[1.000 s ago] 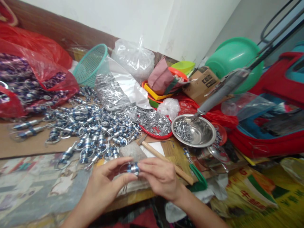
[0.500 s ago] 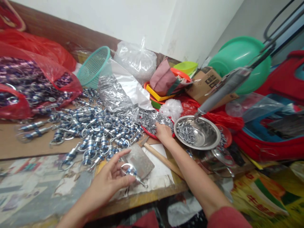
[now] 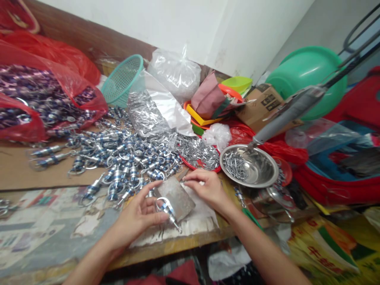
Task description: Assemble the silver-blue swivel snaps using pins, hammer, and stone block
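Note:
My left hand (image 3: 145,209) holds a blue and silver metal piece with a ring (image 3: 168,209) between thumb and fingers, over the lower left part of a grey metal block (image 3: 179,198). Beside the block's upper right edge is my right hand (image 3: 204,186), its thumb and fingertips pinched together; whatever they hold is too small to make out. It covers most of a hammer, whose dark head tip (image 3: 183,174) shows near the fingertips. Small silver parts lie in a red tray (image 3: 218,168) just beyond. Many similar blue and silver pieces (image 3: 124,158) are heaped to the left.
A steel bowl (image 3: 265,180) with metal pins stands at the right, below a grey-handled tool (image 3: 291,111). Behind are a teal basket (image 3: 121,79), clear bags, a carton (image 3: 261,105) and a green basin (image 3: 314,79). A red bag (image 3: 26,130) of parts lies far left.
My right hand has come back from the small parts in the red tray to beside the metal block, its fingertips pinched. My left hand still holds the ringed piece in about the same place.

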Motion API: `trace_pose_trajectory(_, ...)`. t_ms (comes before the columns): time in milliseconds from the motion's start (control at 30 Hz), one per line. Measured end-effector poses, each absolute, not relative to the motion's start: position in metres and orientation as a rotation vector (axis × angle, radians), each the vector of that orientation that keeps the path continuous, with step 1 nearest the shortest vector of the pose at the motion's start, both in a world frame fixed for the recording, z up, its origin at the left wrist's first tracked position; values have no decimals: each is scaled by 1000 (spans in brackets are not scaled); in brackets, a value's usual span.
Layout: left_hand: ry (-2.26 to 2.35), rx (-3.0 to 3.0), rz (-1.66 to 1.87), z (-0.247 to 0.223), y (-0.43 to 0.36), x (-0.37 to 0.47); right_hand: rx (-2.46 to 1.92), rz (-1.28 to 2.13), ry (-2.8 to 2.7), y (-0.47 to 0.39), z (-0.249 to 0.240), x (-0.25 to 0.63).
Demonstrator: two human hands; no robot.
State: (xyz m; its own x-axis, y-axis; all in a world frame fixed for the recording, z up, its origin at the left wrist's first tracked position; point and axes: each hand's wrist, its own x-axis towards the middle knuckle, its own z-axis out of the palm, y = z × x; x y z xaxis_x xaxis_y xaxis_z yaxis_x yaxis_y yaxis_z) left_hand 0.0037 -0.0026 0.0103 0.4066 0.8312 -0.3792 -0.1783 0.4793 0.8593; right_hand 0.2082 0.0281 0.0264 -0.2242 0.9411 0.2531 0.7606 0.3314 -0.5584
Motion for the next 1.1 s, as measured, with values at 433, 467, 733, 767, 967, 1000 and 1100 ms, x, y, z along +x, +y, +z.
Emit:
trace_pose_trajectory(433,892,847,768,11,-5,4,-1311,60,-2367,-43,20,164)
trace_pose_trajectory(467,894,844,771,11,-5,4,-1324,68,-2353,-46,19,163)
trace_pose_trajectory(733,897,818,747,7,-3,3,-1421,329,-2071,-38,13,188)
trace_pose_trajectory(767,913,815,747,7,-2,3,-1506,262,-2007,-31,10,199)
trace_pose_trajectory(967,924,827,748,9,-2,4,-1971,354,-2077,-7,-5,244)
trace_pose_trajectory(1000,919,827,748,10,-2,4,-1960,404,-2089,-8,-6,245)
trace_pose_trajectory(1100,928,827,744,11,-3,5,-1910,449,-2043,-13,-7,243)
